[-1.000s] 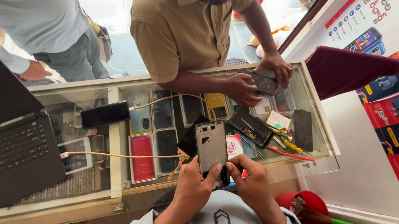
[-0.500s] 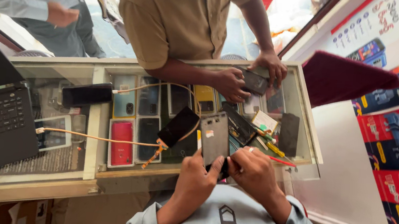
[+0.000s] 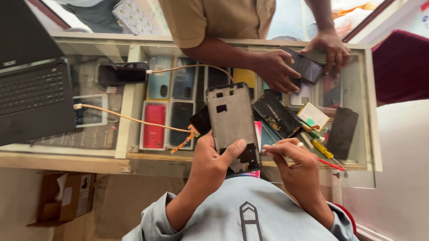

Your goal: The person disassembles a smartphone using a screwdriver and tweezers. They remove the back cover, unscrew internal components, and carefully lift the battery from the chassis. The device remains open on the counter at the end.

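Note:
My left hand (image 3: pixel 213 164) grips a grey phone frame (image 3: pixel 230 118) with its back open, holding it upright over the front edge of a glass counter (image 3: pixel 126 155); my thumb lies across its lower part. My right hand (image 3: pixel 297 166) is just right of the frame, fingers curled, with the index tip at the frame's lower right edge. I cannot make out whether a small tool is pinched in it. Both sleeves are light blue.
Across the counter a person in a tan shirt holds a dark phone (image 3: pixel 305 66) in both hands. An open black laptop (image 3: pixel 18 95) sits at left. A black phone (image 3: pixel 121 72) on a cable, phone parts and screwdrivers (image 3: pixel 323 148) lie on the glass. A cardboard box (image 3: pixel 65 198) stands below.
My hands keep the phone frame in about the same place, now seen a little higher over the counter. The view has shifted down and left, and the other person's hands stay on the dark phone.

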